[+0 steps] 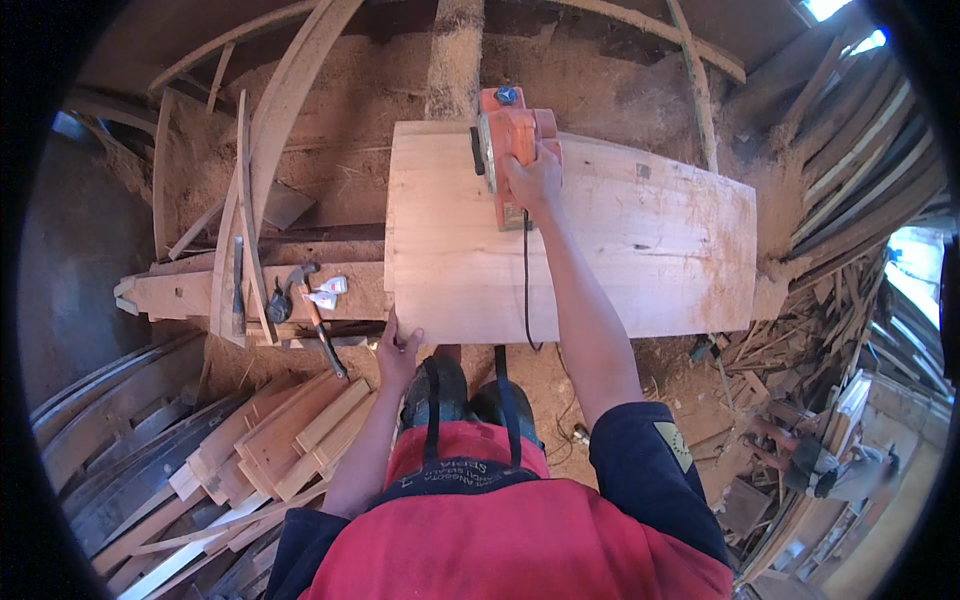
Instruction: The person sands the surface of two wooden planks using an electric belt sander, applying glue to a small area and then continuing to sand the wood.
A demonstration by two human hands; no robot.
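Observation:
An orange electric planer [512, 130] with a blue knob sits on the far part of a broad pale wooden panel [450, 260]. My right hand [535, 180] is closed around the planer's handle, arm stretched forward. A black cord [527, 290] runs from the tool back across the panel and over its near edge. At the panel's near left corner, my left hand [400, 350] grips the edge, some fingers hidden under the wood. The panel's face shows a few dark knots, with shavings toward its right end.
Left of the panel, a hammer [318, 320], a chisel [239, 290] and a small white bottle [328, 290] lie on a thick beam [200, 295]. Stacked boards [290, 440] fill the lower left. Wood scraps [800, 320] pile at right. Another person [835, 465] is at lower right.

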